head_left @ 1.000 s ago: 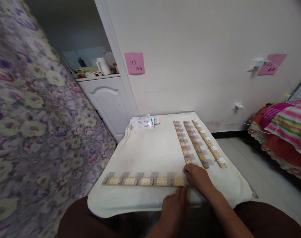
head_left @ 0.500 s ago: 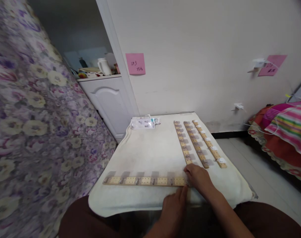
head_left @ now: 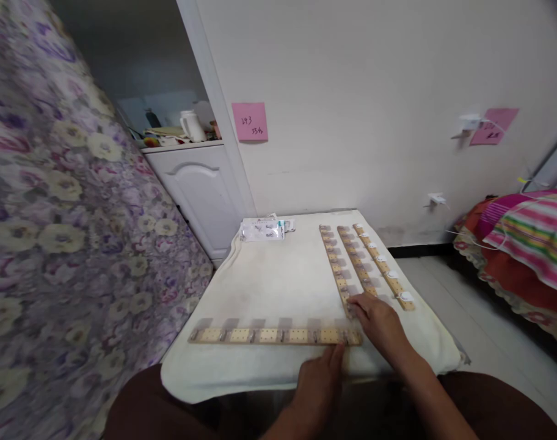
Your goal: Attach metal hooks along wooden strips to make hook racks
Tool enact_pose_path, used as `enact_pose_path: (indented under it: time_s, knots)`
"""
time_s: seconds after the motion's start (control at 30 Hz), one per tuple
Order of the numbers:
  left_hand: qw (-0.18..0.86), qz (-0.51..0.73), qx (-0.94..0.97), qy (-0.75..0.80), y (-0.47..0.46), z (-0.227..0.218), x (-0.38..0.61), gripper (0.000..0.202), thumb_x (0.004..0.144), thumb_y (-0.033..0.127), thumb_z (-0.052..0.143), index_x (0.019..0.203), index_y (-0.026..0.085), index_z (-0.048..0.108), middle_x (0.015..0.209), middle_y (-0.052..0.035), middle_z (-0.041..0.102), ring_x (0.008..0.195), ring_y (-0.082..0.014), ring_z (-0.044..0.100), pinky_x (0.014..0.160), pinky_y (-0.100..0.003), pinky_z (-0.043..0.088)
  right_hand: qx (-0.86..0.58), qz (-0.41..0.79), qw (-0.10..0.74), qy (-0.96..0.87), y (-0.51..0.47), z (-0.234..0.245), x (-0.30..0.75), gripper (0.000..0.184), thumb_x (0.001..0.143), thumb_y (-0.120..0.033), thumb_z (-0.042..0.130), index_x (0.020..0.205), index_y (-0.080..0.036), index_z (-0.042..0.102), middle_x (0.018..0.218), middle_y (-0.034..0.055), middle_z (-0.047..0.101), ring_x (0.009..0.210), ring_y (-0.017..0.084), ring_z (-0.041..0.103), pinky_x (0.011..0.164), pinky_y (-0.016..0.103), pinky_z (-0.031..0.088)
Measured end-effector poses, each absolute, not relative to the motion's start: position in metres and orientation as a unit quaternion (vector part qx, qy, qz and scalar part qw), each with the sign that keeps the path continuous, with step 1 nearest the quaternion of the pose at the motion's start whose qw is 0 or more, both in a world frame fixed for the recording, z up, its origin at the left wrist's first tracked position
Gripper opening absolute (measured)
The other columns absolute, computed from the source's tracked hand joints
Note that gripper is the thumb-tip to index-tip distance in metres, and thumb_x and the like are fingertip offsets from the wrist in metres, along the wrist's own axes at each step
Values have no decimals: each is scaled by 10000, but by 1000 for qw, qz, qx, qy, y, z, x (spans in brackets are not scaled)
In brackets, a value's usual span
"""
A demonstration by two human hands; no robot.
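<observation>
A wooden strip (head_left: 267, 335) lies crosswise near the front of the cloth-covered table, with several clear-backed pieces fixed along it at intervals. My left hand (head_left: 319, 382) reaches up from the front edge, its fingers stretched out and their tips touching the strip's near side close to its right end. My right hand (head_left: 383, 321) is above the table, just right of that end, its thumb and forefinger pinched together beside the near end of a second strip (head_left: 336, 267). Whatever may be between those fingertips is too small to make out.
Two more strips, a middle one (head_left: 355, 256) and a right one with white pieces (head_left: 383, 267), lie lengthwise on the right. Clear packets (head_left: 262, 230) rest at the table's back left. A floral curtain (head_left: 90, 226) hangs left; a bed (head_left: 526, 244) stands right.
My right hand has moved right, off the end of the crosswise strip, so that end now shows. My left hand stays at the strip's near side. The view has shifted slightly.
</observation>
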State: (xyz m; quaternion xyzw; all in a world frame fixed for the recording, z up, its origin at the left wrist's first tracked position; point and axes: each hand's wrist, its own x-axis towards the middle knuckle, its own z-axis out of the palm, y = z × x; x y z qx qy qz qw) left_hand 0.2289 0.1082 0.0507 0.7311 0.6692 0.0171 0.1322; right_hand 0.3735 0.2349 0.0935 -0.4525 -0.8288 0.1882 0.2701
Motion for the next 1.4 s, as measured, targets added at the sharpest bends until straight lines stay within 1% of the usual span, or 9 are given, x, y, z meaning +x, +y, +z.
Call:
enact_pose_path:
  time_s: [0.07,0.13,0.23,0.37,0.6,0.77,0.93,1.1,1.4]
  knots:
    - [137,15,731,669,109,51,228,591,837,120,364,1415,215,288,1240,-111,593,923,-269,656,765,-404,540,-450,199,310,-814,237,88,383,259,874,-254,424,992,-223,653,1030,46,688,964,200,627,844,310,466]
    - [139,18,730,669,110,49,227,598,833,118,358,1417,230,284,1264,-102,580,918,-262,659,768,-400,539,-442,221,320,-809,235,77,390,254,865,-252,432,981,-225,656,1015,46,689,963,202,626,850,318,471]
    - [144,24,729,669,111,47,226,641,814,109,372,1426,258,253,1310,-89,547,912,-246,663,770,-380,537,-428,251,304,-813,226,60,390,268,859,-235,420,974,-220,662,986,53,684,940,204,630,848,330,481]
    - [156,21,732,663,111,47,224,664,796,119,394,1431,242,246,1326,-101,531,937,-265,654,775,-401,533,-411,271,290,-821,210,48,385,312,875,-219,371,1007,-211,653,955,64,647,903,192,630,818,319,497]
    - [159,18,727,668,112,46,224,606,851,150,373,1431,268,243,1308,-101,547,942,-244,651,789,-370,522,-421,257,250,-833,198,45,385,366,879,-188,339,1096,-257,626,991,52,587,831,171,627,751,293,506]
    - [159,15,726,669,113,41,224,638,828,118,370,1435,264,239,1303,-102,549,928,-258,655,774,-391,530,-426,244,223,-842,196,49,384,398,856,-145,341,1099,-282,624,1016,39,574,820,156,624,739,274,496]
    - [161,15,727,667,114,39,223,645,824,116,365,1438,258,230,1287,-109,560,915,-278,658,753,-422,537,-429,241,215,-844,193,52,381,358,889,-188,323,1094,-265,606,1004,43,556,806,157,624,731,278,502]
    - [169,14,731,662,114,40,222,636,824,113,366,1432,252,240,1326,-110,529,973,-268,641,793,-408,529,-432,244,247,-832,196,45,378,323,908,-228,324,1100,-251,582,996,50,555,818,162,622,744,277,508]
    - [163,10,730,664,114,37,222,635,830,117,364,1436,252,233,1279,-112,562,925,-260,652,759,-393,529,-446,274,234,-819,200,54,374,237,905,-289,374,961,-265,603,965,31,549,826,166,609,757,286,495]
